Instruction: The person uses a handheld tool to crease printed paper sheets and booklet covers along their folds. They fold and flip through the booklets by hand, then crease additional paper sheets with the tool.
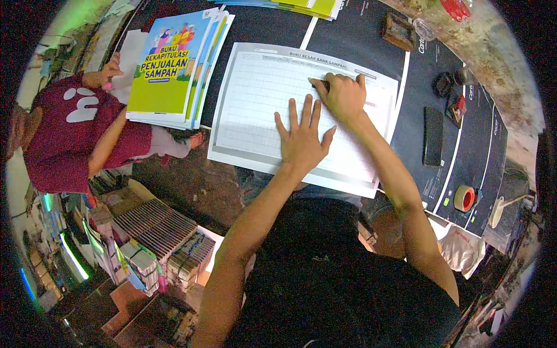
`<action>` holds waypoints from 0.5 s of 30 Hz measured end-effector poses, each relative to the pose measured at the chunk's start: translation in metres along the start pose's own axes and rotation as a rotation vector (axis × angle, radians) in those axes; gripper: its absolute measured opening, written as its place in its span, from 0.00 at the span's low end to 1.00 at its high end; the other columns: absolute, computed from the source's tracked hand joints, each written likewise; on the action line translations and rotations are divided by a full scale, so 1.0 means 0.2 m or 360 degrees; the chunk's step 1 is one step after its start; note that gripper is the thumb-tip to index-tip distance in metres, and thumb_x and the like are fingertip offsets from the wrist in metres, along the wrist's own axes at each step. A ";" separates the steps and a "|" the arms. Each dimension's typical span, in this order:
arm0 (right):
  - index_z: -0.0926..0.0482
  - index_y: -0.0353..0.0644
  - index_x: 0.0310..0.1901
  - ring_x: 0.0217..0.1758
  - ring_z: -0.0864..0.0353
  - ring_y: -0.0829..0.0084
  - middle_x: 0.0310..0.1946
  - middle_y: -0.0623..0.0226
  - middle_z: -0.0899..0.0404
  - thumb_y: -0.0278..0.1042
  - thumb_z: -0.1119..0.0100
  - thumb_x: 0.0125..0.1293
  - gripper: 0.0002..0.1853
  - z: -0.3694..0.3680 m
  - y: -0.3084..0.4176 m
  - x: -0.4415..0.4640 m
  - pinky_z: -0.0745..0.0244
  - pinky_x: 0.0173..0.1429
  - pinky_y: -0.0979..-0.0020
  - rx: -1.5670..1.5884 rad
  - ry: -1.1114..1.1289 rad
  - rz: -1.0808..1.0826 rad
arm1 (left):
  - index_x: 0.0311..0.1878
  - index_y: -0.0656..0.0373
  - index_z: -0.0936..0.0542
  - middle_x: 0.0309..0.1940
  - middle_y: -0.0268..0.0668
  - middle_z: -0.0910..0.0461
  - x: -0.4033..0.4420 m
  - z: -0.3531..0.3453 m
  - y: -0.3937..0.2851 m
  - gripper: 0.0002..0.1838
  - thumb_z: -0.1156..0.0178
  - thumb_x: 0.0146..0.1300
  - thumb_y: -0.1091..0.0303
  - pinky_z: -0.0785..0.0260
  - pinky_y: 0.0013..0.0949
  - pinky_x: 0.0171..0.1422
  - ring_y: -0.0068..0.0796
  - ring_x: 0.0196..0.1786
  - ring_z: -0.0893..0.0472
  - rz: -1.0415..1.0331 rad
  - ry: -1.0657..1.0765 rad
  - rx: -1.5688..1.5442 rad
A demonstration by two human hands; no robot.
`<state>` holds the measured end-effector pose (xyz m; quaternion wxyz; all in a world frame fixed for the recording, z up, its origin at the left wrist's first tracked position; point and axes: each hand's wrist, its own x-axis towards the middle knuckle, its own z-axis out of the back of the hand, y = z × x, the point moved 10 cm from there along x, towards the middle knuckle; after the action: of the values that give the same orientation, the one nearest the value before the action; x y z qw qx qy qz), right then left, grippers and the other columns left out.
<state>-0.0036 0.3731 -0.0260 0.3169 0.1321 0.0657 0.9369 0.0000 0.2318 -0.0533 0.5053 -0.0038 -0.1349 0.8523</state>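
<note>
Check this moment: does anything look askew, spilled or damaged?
Only the booklets look slightly off: lower ones jut past the top cover's right edge, so they don't line up. No spill or damage shows.

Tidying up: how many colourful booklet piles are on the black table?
2: a blue-green pile left of the white printed sheet, a yellow-edged pile cut off above. Others may be hidden.

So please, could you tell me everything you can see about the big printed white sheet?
The big white sheet looks like paper, wide and rectangular, with a printed grid, a grey border and the heading "BUKU BESAR BANK SAMPAH". It lies flat on the dark table. The left hand is spread on it; the right hand rests above, fingers bent. I cannot tell whether other sheets lie beneath.
</note>
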 end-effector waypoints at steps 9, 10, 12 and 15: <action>0.15 0.47 0.26 0.26 0.17 0.57 0.23 0.60 0.16 0.63 0.42 0.69 0.27 -0.02 0.01 -0.01 0.35 0.48 0.52 0.0034 -0.0081 0.0097 | 0.79 0.56 0.38 0.82 0.40 0.47 0.06 0.02 0.01 0.41 0.50 0.72 0.38 0.62 0.79 0.76 0.59 0.82 0.50 -0.0009 -0.0042 -0.0033; 0.16 0.46 0.26 0.26 0.17 0.56 0.23 0.60 0.16 0.64 0.42 0.68 0.28 0.00 0.01 -0.02 0.36 0.46 0.52 0.0096 -0.0162 0.0111 | 0.79 0.56 0.38 0.82 0.40 0.47 0.05 0.02 0.01 0.41 0.50 0.72 0.38 0.62 0.80 0.75 0.59 0.82 0.50 -0.0007 -0.0046 -0.0036; 0.16 0.46 0.25 0.27 0.17 0.56 0.23 0.60 0.16 0.64 0.42 0.68 0.28 -0.04 -0.01 -0.05 0.36 0.46 0.52 0.0125 -0.0014 -0.0022 | 0.79 0.55 0.38 0.82 0.41 0.47 0.00 0.02 0.00 0.41 0.50 0.72 0.38 0.62 0.80 0.75 0.60 0.82 0.50 -0.0010 -0.0021 -0.0024; 0.13 0.47 0.30 0.31 0.13 0.58 0.29 0.57 0.13 0.65 0.44 0.69 0.28 -0.01 -0.04 0.00 0.34 0.51 0.48 0.0088 0.0113 -0.0129 | 0.79 0.55 0.38 0.82 0.40 0.47 0.00 0.01 0.00 0.41 0.50 0.72 0.38 0.62 0.80 0.76 0.59 0.82 0.50 -0.0005 -0.0013 -0.0044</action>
<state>0.0006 0.3791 -0.0296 0.3483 0.1047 0.1083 0.9252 -0.0003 0.2320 -0.0508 0.5060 -0.0070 -0.1486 0.8496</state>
